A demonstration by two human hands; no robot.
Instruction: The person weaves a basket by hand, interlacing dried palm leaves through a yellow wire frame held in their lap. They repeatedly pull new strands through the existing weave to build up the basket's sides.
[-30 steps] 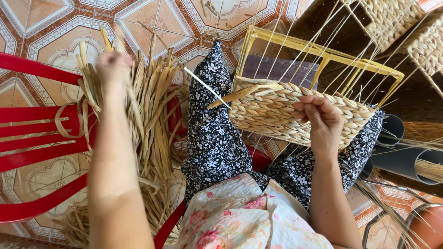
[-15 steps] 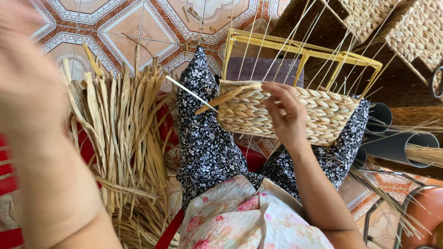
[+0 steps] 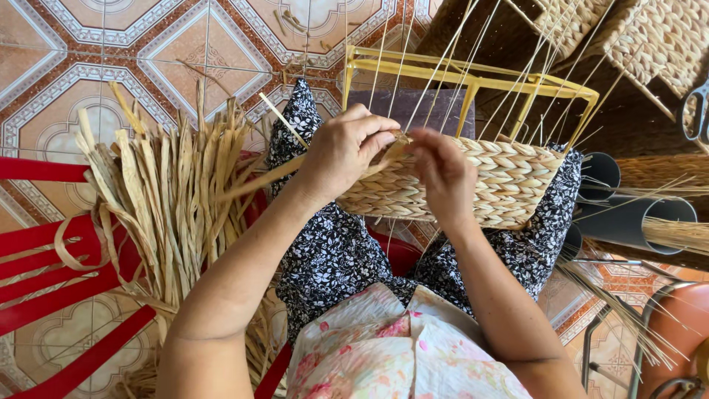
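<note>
A half-woven straw basket [image 3: 509, 181] rests on my lap, built around a yellow wire frame [image 3: 473, 77] with thin upright stakes. My left hand [image 3: 343, 151] is closed on a flat dried reed strand [image 3: 258, 177] that trails off to the left, at the basket's left rim. My right hand [image 3: 443, 174] pinches the same strand's end against the woven wall, just right of the left hand. Both hands nearly touch at the rim.
A bundle of dried reed strips [image 3: 170, 199] lies on a red slatted chair [image 3: 52, 295] at my left. Grey tubes [image 3: 635, 218] holding thin stalks lie at right. Finished woven baskets [image 3: 650, 37] and scissors [image 3: 698, 103] sit at top right. Patterned floor tiles [image 3: 148, 44] lie behind.
My left hand has come from the reed bundle across to the basket rim with a strand. My right hand has shifted left along the rim to meet it.
</note>
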